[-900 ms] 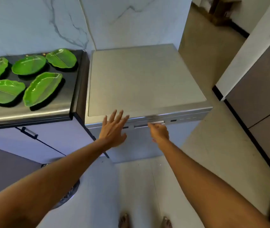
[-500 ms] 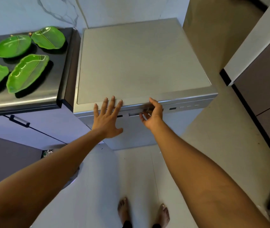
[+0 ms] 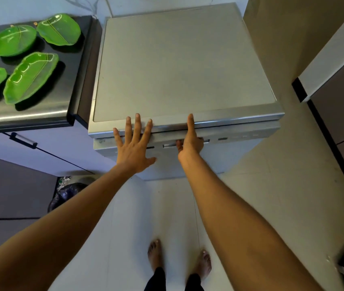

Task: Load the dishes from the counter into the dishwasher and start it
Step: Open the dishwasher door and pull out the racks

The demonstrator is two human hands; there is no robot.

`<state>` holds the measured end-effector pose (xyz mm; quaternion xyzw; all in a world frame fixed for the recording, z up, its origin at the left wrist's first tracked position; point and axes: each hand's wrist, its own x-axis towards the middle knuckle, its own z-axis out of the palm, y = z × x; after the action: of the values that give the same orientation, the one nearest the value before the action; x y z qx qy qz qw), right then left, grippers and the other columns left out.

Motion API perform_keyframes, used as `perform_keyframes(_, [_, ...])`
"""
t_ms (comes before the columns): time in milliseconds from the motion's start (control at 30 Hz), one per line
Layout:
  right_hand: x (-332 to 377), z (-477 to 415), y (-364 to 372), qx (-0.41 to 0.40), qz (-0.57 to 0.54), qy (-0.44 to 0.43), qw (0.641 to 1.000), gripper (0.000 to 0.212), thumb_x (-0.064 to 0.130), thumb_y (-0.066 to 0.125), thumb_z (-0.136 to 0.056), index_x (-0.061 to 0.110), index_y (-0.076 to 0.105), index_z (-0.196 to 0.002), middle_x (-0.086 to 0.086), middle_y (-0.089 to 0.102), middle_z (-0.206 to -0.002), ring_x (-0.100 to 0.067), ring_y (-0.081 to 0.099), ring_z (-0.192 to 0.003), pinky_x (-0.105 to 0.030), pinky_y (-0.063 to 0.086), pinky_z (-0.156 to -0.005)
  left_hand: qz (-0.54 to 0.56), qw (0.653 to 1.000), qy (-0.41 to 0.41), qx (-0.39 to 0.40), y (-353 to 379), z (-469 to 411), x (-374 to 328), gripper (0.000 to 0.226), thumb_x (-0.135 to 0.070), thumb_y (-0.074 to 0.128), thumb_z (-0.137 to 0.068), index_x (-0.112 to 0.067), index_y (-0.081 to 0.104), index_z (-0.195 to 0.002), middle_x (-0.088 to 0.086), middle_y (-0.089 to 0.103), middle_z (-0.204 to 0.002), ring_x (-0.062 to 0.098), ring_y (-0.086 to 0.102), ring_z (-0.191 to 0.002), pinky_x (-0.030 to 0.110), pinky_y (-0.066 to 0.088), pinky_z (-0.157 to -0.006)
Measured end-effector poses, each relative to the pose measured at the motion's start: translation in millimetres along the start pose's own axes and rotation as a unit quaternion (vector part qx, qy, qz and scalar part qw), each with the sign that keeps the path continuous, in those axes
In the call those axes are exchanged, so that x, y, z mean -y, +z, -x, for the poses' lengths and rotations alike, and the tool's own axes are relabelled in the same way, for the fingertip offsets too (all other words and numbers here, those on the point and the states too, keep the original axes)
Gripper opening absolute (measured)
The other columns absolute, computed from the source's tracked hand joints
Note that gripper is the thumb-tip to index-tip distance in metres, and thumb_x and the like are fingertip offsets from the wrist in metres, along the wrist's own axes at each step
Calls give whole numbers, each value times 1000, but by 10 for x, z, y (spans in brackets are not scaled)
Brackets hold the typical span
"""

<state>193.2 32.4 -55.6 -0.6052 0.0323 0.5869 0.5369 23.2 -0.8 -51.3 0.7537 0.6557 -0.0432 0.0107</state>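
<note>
A silver dishwasher stands in front of me, its door tipped out a crack at the top. My left hand lies flat and spread against the upper door edge, fingertips over the top lip. My right hand grips the recessed door handle, thumb up on the top edge and fingers curled into the slot. Several green leaf-shaped dishes lie on the dark counter to the left.
A white cabinet with a black handle sits under the counter. A dark bag or bin stands on the floor at the left. Grey cupboards line the right side. My bare feet stand on pale tiles.
I have leaned closer, so the view tilts further down. My right hand has closed into the handle slot with the thumb on top, and a narrow gap shows at the door's top.
</note>
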Motion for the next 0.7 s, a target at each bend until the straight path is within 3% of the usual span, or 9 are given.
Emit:
perform_keyframes(100, [-384, 42, -357, -75, 31, -39, 996, 55, 62, 90, -56, 23, 71, -91, 0, 76, -97, -19, 74, -84, -41, 62, -76, 10, 999, 34, -23, 48, 56, 0, 132, -67, 75, -62, -29, -9, -158, 12, -23, -162, 40, -21, -148, 69, -15, -110])
perform_keyframes(167, [-546, 166, -648, -63, 38, -35, 997, 59, 61, 88, -59, 26, 70, -103, 2, 75, -105, -19, 73, -93, -44, 62, -83, 8, 996, 82, -25, 162, 239, -35, 127, -69, 72, -63, -28, -1, -159, 15, -15, -164, 41, -16, -149, 74, -7, -111])
perform_keyframes(300, [-687, 384, -1048, -20, 90, -25, 995, 59, 61, 75, -78, 24, 61, -123, 1, 72, -105, -13, 69, -81, -24, 54, -56, 8, 996, 90, 0, 346, 610, -132, 118, -70, 66, -71, -24, 1, -158, 14, -9, -165, 36, -5, -152, 71, 4, -114])
perform_keyframes(367, [-832, 467, -1260, -8, 169, -31, 985, 75, 80, 61, -75, 21, 64, -122, -4, 72, -108, -20, 70, -87, -31, 58, -64, 30, 995, 88, 26, 383, 772, -197, 118, -70, 67, -71, -24, 4, -158, 13, -3, -165, 35, 12, -151, 65, 15, -115])
perform_keyframes(433, [-1004, 549, -1518, -3, 294, -34, 955, 86, 92, 40, -73, 19, 71, -106, -7, 73, -101, -26, 69, -91, -43, 58, -76, 49, 995, 79, 39, 418, 970, -254, 116, -76, 63, -69, -26, 8, -158, 10, 9, -165, 31, 28, -146, 61, 23, -114])
perform_keyframes(500, [-1144, 685, -1800, 0, 430, -90, 898, 76, 84, 31, -86, 18, 67, -74, -4, 71, -81, -23, 66, -78, -36, 51, -69, 59, 995, 72, 47, 471, 1198, -311, 112, -83, 55, -66, -29, 17, -157, 4, 27, -161, 27, 38, -140, 56, 26, -112])
perform_keyframes(567, [-1252, 789, -2084, 22, 499, -191, 845, 64, 71, 38, -94, 22, 53, -55, 3, 59, -58, -16, 57, -58, -32, 44, -56, 66, 994, 71, 49, 554, 1436, -382, 106, -89, 48, -68, -31, 27, -154, 1, 41, -152, 26, 43, -134, 52, 28, -110])
perform_keyframes(700, [-1320, 865, -2423, 102, 536, -361, 756, 48, 48, 56, -97, 19, 54, -57, 5, 56, -55, -14, 51, -51, -37, 48, -47, 109, 990, 45, 75, 746, 1858, -521, 90, -90, 31, -77, -34, 36, -148, 1, 48, -143, 28, 43, -131, 52, 27, -111])
